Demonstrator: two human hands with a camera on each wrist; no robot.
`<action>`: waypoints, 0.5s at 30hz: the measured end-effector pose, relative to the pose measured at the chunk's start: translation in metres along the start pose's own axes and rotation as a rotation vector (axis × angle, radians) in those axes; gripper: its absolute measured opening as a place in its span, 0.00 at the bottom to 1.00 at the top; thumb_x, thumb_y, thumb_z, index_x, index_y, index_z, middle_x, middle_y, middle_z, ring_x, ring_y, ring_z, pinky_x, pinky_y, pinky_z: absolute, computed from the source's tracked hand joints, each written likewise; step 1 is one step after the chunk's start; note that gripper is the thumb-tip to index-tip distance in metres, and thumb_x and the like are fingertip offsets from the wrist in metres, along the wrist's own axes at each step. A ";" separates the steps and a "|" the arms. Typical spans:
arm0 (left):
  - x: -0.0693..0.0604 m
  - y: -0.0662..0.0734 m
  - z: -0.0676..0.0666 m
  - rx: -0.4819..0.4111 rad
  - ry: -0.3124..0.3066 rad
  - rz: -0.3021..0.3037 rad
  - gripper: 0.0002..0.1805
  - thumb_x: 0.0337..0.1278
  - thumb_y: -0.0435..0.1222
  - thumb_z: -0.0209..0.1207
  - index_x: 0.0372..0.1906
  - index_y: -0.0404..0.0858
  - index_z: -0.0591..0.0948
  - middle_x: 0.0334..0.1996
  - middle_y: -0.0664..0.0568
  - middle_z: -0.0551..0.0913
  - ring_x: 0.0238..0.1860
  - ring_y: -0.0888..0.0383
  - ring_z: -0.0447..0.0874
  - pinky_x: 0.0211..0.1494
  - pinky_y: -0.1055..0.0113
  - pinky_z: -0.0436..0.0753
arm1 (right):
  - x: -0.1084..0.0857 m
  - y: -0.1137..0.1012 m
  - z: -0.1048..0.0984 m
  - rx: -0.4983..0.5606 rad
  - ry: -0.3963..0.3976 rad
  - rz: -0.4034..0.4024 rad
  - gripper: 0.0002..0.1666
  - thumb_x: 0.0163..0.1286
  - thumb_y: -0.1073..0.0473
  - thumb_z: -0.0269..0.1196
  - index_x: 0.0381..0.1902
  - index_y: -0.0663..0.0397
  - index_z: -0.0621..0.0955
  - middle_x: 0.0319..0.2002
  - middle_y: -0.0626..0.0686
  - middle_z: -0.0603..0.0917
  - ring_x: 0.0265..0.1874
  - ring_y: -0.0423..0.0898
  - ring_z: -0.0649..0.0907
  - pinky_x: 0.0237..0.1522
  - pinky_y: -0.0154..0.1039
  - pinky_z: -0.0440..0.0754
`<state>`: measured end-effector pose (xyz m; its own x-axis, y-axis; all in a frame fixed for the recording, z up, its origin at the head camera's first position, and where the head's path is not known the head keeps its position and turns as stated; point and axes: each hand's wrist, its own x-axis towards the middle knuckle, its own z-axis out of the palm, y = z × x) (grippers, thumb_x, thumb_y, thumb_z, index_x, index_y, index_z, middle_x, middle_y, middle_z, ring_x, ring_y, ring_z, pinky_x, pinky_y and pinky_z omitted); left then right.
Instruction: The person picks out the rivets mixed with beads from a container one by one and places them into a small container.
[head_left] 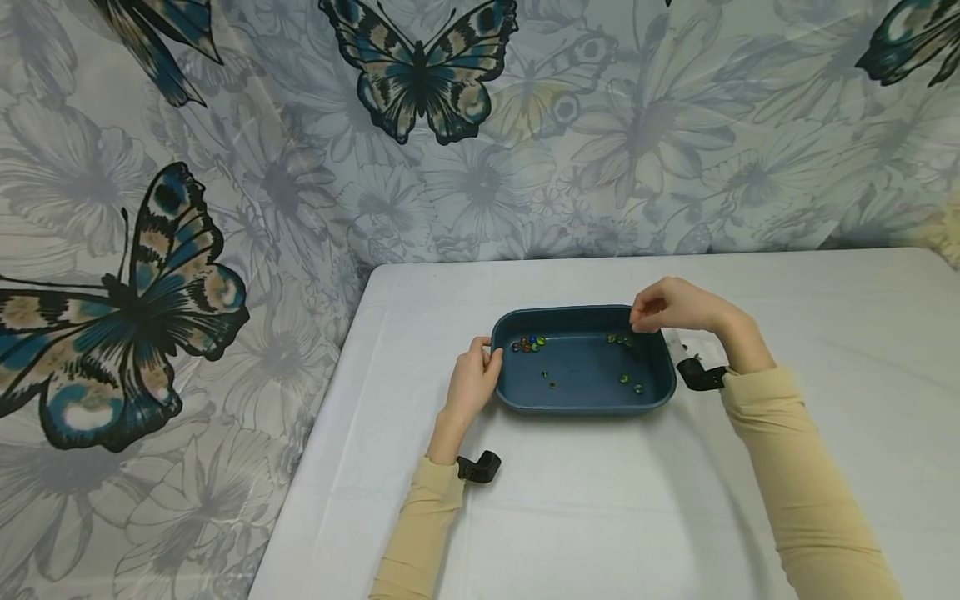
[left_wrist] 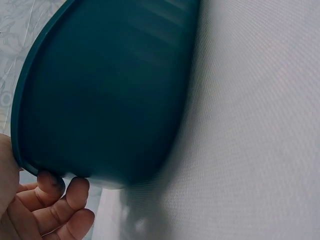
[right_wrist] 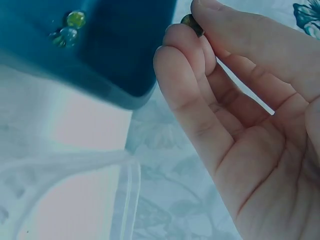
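A dark teal oblong tray [head_left: 577,406] holds several glass marbles [head_left: 528,344] at its left, more marbles [head_left: 619,339] at the far right and a few near the front right. My left hand [head_left: 474,379] grips the tray's left end, its fingertips curled at the rim in the left wrist view. Above the far right corner of the tray, my right hand [head_left: 675,305] pinches a small dark, brassy-looking piece [right_wrist: 192,25] between thumb and fingertips. The fingers partly hide this piece, so its full shape cannot be told. Two tiny pieces [head_left: 552,385] lie on the tray floor, left of centre.
A clear plastic container [right_wrist: 129,200] stands just right of the tray, partly behind my right wrist in the head view. White cloth [head_left: 585,508] covers the table. A butterfly-patterned curtain [head_left: 480,200] hangs along the table's back and left edges.
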<state>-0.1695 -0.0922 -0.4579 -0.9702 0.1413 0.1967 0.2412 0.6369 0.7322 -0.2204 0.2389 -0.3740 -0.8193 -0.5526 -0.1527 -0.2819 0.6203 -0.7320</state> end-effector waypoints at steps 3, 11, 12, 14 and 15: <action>0.000 -0.001 0.001 0.002 0.003 0.007 0.17 0.66 0.36 0.51 0.51 0.26 0.73 0.14 0.56 0.65 0.13 0.64 0.60 0.19 0.72 0.62 | -0.006 0.003 -0.002 0.003 0.008 0.010 0.06 0.62 0.64 0.63 0.34 0.62 0.81 0.29 0.56 0.82 0.26 0.50 0.79 0.32 0.44 0.76; 0.000 -0.001 0.002 0.010 0.008 -0.003 0.17 0.65 0.36 0.51 0.50 0.26 0.73 0.14 0.56 0.65 0.13 0.64 0.60 0.19 0.72 0.62 | -0.019 0.011 -0.007 -0.004 0.036 0.042 0.05 0.62 0.63 0.63 0.33 0.61 0.81 0.29 0.55 0.83 0.28 0.50 0.80 0.33 0.41 0.77; 0.000 0.000 0.002 0.010 0.008 -0.004 0.17 0.65 0.36 0.51 0.50 0.26 0.73 0.14 0.56 0.65 0.13 0.64 0.60 0.19 0.72 0.62 | -0.021 0.012 -0.007 -0.002 0.037 0.046 0.05 0.62 0.63 0.63 0.33 0.61 0.81 0.28 0.55 0.83 0.27 0.50 0.80 0.33 0.41 0.77; 0.000 0.000 0.002 0.011 0.008 -0.005 0.17 0.65 0.36 0.51 0.50 0.26 0.73 0.14 0.56 0.65 0.13 0.64 0.61 0.19 0.73 0.63 | -0.024 0.013 -0.009 0.003 0.039 0.050 0.05 0.62 0.63 0.63 0.33 0.61 0.81 0.28 0.54 0.83 0.28 0.50 0.80 0.33 0.40 0.77; 0.000 0.000 0.001 0.010 0.009 -0.003 0.17 0.65 0.36 0.51 0.50 0.26 0.73 0.15 0.56 0.66 0.13 0.64 0.61 0.19 0.73 0.63 | -0.025 0.014 -0.009 0.004 0.042 0.047 0.05 0.62 0.63 0.63 0.33 0.61 0.81 0.27 0.54 0.83 0.27 0.50 0.80 0.33 0.40 0.77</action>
<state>-0.1696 -0.0911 -0.4587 -0.9708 0.1326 0.1999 0.2376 0.6446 0.7266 -0.2088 0.2665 -0.3743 -0.8518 -0.4991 -0.1595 -0.2406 0.6430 -0.7271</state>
